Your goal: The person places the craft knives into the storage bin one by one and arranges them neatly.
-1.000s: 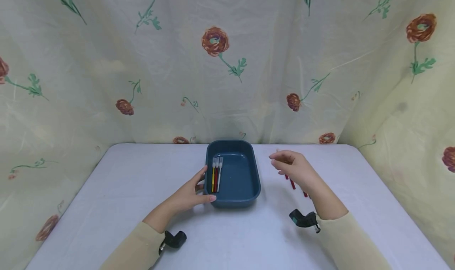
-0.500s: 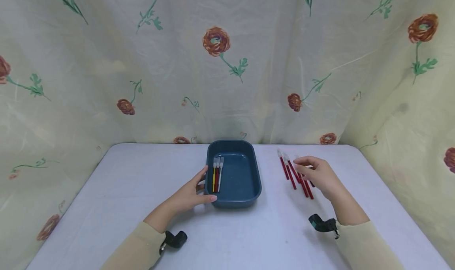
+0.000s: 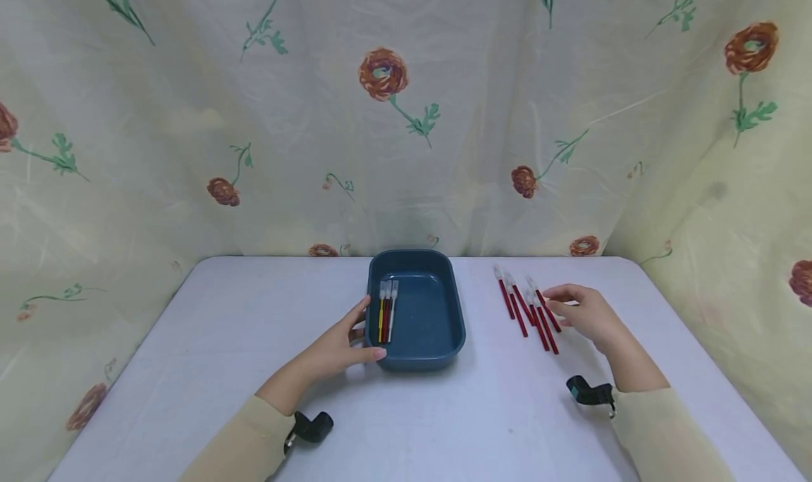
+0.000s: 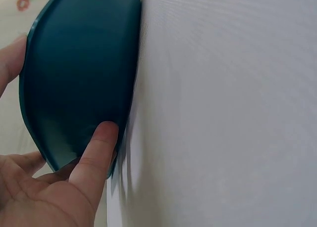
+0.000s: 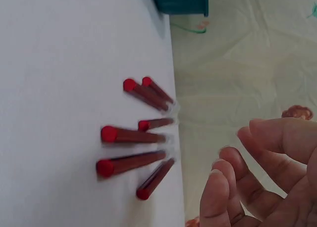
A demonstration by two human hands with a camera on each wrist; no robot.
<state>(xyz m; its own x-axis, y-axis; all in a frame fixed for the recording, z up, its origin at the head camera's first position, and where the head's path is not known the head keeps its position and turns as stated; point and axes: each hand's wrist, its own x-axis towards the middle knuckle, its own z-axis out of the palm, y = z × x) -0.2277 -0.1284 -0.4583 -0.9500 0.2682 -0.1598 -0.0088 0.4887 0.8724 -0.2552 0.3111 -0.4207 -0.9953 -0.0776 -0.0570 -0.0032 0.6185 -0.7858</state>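
A blue rectangular tray (image 3: 421,363) stands on the table. My left hand (image 3: 330,351) rests against its near left corner, thumb at the front and fingers along the left side. In the left wrist view, extended fingers (image 4: 96,158) touch the tray's outer wall. Several slim, pen-like sticks (image 3: 384,320), yellow, red and white with clear caps, lie side by side inside at the left. To the right of the tray, several red sticks with clear caps (image 3: 519,316) lie loosely fanned. My right hand (image 3: 586,316) hovers just right of them, fingers loosely bent and holding nothing.
The white table (image 3: 254,327) reaches back to a pale flowered curtain (image 3: 298,130), which also hangs at both sides. The tray stands near the table's back edge. Small black cameras (image 3: 590,392) sit at both wrists.
My right hand has moved rightward from beside the tray, across the red sticks to their right side, uncovering them. The left hand and tray have stayed in place.
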